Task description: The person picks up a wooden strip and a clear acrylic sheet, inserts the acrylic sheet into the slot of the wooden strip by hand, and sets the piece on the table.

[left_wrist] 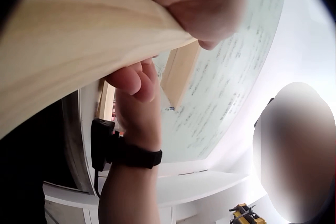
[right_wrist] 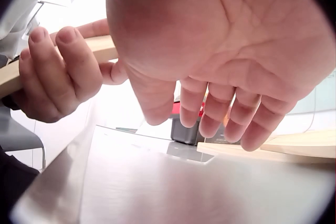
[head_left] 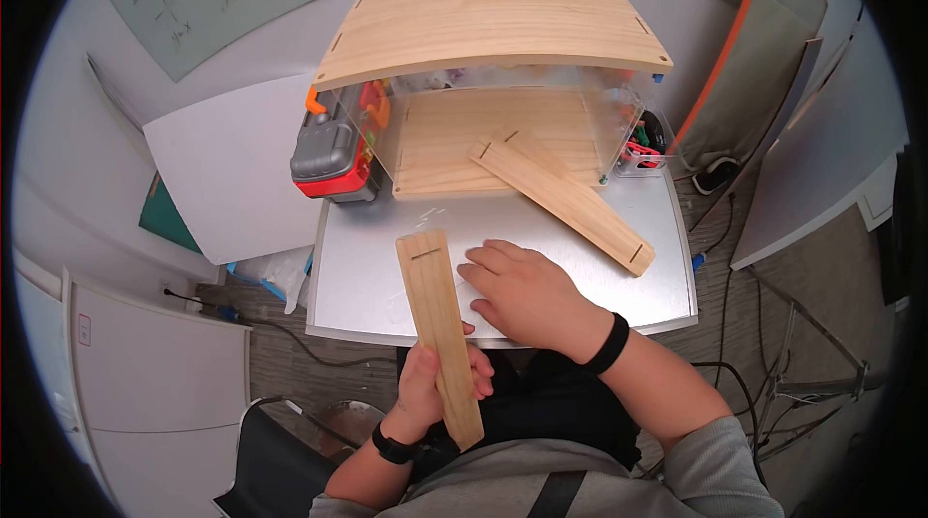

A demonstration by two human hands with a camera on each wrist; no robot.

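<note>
Head view, left part of frame: a grey and red toolbox (head_left: 332, 153) stands at the upper left corner of the worktop (head_left: 580, 276), just beside the clear box.
Left hand: the left hand (head_left: 431, 385) sits at the lower centre of the frame, below the worktop's near edge, with fingers curled round the lower part of a slotted wooden slat (head_left: 438, 315).
Held slat: it runs almost upright in the frame, its slotted top end over the worktop, its bottom end over the person's lap.
Left wrist view: the slat (left_wrist: 73, 40) fills the upper left of the frame, with fingers (left_wrist: 205, 3) wrapped over its edge.
Right hand: the right hand (head_left: 527, 294) lies at the centre of the frame, just right of the held slat, palm down over the worktop, fingers spread and holding nothing.
Right wrist view: the palm (right_wrist: 231, 50) hangs just above the metal surface, fingers loosely bent and free; whether the fingertips touch the worktop I cannot tell.
Second slat: another slotted slat (head_left: 561, 199) lies slanted right of centre, its upper end inside the clear box (head_left: 503, 136).
Top panel: a wide wooden board (head_left: 493, 20) rests on top of the clear box, at the upper centre.
</note>
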